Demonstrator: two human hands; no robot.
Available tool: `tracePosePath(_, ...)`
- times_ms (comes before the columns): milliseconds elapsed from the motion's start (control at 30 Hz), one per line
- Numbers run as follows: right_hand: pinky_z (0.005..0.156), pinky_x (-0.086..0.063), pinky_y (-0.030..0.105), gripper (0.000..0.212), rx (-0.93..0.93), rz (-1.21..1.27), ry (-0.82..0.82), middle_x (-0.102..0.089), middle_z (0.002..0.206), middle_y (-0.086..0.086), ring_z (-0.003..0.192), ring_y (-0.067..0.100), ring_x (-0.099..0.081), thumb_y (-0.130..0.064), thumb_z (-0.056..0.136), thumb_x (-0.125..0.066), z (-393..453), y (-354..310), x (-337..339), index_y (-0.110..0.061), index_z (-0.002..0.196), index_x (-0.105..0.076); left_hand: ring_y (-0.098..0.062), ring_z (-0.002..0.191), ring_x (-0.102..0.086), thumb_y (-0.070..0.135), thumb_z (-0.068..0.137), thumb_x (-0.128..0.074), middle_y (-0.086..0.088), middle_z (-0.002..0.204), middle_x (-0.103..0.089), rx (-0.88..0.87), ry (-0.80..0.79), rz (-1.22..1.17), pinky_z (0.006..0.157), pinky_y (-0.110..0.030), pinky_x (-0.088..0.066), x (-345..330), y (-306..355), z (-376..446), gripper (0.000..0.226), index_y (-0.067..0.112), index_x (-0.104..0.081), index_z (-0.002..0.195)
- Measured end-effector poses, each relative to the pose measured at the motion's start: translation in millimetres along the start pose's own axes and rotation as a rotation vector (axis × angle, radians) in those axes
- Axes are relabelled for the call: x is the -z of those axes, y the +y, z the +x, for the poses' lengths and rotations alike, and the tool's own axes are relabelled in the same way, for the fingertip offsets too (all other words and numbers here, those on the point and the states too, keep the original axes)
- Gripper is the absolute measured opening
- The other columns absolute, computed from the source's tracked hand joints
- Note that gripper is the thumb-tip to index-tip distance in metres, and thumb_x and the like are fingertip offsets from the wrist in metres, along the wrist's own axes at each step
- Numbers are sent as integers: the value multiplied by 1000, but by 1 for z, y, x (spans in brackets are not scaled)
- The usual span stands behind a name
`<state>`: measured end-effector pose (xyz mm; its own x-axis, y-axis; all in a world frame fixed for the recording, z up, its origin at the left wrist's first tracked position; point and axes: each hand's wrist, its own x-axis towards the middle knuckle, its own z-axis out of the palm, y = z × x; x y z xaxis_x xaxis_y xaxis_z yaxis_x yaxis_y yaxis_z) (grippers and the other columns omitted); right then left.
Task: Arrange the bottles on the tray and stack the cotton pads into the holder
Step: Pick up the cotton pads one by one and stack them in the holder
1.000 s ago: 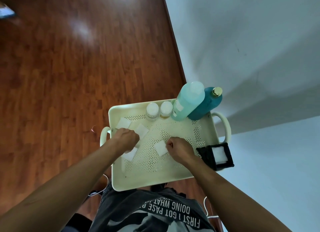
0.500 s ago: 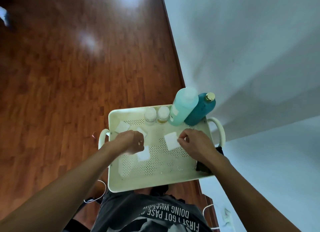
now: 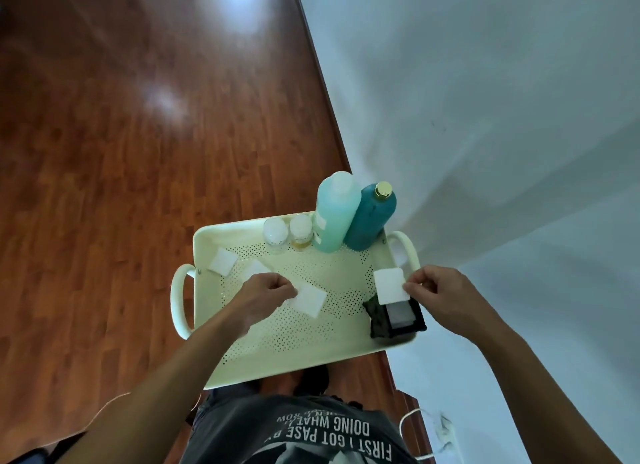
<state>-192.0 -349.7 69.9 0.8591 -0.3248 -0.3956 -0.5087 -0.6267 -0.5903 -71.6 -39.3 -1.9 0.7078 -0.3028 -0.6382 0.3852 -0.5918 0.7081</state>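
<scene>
Fingers of right hand [image 3: 446, 297] pinch a pad [image 3: 390, 285] over the holder [image 3: 394, 316], lower right of tray [image 3: 277, 356]; left hand [image 3: 263, 295] pinches another pad [image 3: 308, 300]. Shirt [image 3: 311, 432] reads "FIRST I GOT PASE" (rest cut off); bottle labels unreadable.

R hand [image 3: 440, 295] w/ pad [image 3: 390, 285] above holder [image 3: 377, 316], tray [image 3: 277, 342]

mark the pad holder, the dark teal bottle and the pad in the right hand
pad holder [image 3: 417, 320]: head view, black right wall.
dark teal bottle [image 3: 371, 221]: head view, middle of body.
pad in the right hand [image 3: 390, 285]: head view, centre of white square.
</scene>
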Motion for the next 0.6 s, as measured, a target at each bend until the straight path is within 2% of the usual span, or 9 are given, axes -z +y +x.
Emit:
tracePosePath(167,56,-42,27,16,-47,20,-16,-52,51,-15,49,4,-45,-34,88,-69,-7,28,8,-27,74,-68,-9,47,-35,21,91,-69,4,61,-49,41,-27,-238,46,-23,-28,-26,6,-14,14,8,-71,89)
tracePosePath(300,53,-41,24,16,-64,-83,-36,-55,56,-10,50,5,-48,-37,89,-69,-11,41,0,-30,74,-66,-10,46,-31,18,90,-71,2,62,-47,67,-58,-383,42,-22,-24,-44,8,-16,9,10,-68,87)
tracePosePath(600,51,-42,24,13,-77,-109,-36,-61,62,-5,52,7,-52,-42,88,-67,-14,38,-18,-36,76,-64,-8,44,-31,19,89,-71,5,59,-47,61,-85,-378,40,-20,-25,-57,13,-17,9,13,-69,83)
